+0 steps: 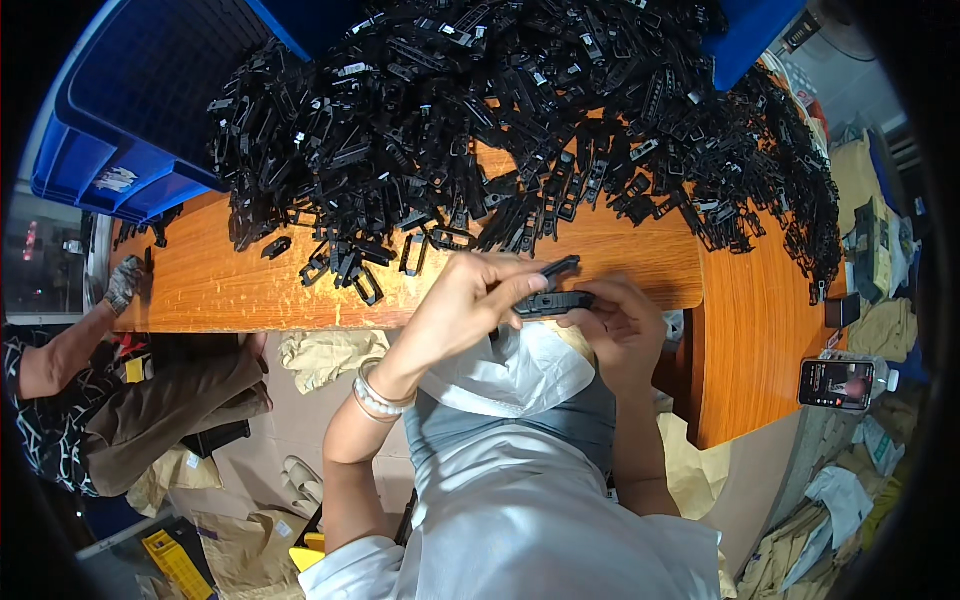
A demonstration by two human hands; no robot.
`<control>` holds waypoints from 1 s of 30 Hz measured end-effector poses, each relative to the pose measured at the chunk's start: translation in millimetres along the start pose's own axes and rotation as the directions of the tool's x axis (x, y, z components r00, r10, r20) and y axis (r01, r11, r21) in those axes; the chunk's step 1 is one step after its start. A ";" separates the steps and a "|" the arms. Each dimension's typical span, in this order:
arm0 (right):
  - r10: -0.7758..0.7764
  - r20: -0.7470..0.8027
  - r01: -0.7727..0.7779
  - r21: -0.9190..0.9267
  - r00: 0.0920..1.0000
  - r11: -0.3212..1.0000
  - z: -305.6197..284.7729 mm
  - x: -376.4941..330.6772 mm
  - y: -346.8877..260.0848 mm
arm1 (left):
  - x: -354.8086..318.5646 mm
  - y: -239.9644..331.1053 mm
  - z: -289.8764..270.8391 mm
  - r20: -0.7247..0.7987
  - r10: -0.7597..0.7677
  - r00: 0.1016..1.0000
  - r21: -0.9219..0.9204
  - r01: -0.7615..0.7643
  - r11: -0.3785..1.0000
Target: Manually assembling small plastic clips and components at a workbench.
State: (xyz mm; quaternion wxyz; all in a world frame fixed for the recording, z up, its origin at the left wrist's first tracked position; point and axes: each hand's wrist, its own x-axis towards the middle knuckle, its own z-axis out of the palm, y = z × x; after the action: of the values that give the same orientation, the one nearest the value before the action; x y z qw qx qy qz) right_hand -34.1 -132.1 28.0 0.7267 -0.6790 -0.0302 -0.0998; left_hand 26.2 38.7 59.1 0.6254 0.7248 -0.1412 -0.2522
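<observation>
A black plastic clip part [553,302] lies level between my two hands, just in front of the near edge of the wooden table [230,290] and above my lap. My left hand [462,300] closes over its left end, fingers curled around it, and also pinches a second, slimmer black piece [558,267] that slants up to the right, just above the first. My right hand [618,322] grips the right end of the level part, thumb and fingertips pressed against it. A beaded bracelet [378,396] circles my left wrist. Beyond the hands, a large heap of black plastic parts [500,120] covers the table, with a few strays [345,265] near its front edge. Blue bins [120,140] stand at the far left. A phone [836,384] rests at the table's right corner. Another person's gloved hand [124,284] rests at the left end.
</observation>
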 end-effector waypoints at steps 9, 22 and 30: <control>-0.070 0.136 0.107 -0.290 0.988 0.951 -0.2 3.5 -5.9 | -24.4 -8.6 0.9 0.047 0.264 0.963 0.417 -0.259 0.871; 0.037 0.164 0.001 -0.230 0.986 0.973 6.1 -2.7 5.4 | -35.8 -21.9 -1.6 0.068 0.118 0.991 0.279 -0.132 0.951; 0.134 0.368 0.001 -0.344 0.920 0.939 3.3 -14.5 22.1 | -14.9 -41.9 -31.3 -0.130 0.447 0.885 0.876 -0.109 0.470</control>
State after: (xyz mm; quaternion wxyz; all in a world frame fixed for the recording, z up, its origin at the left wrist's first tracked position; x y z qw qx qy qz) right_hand -43.9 -126.1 4.0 0.5821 -0.8003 -0.1319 0.0575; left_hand 26.2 80.1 23.8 0.2382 0.9337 -0.2529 0.0864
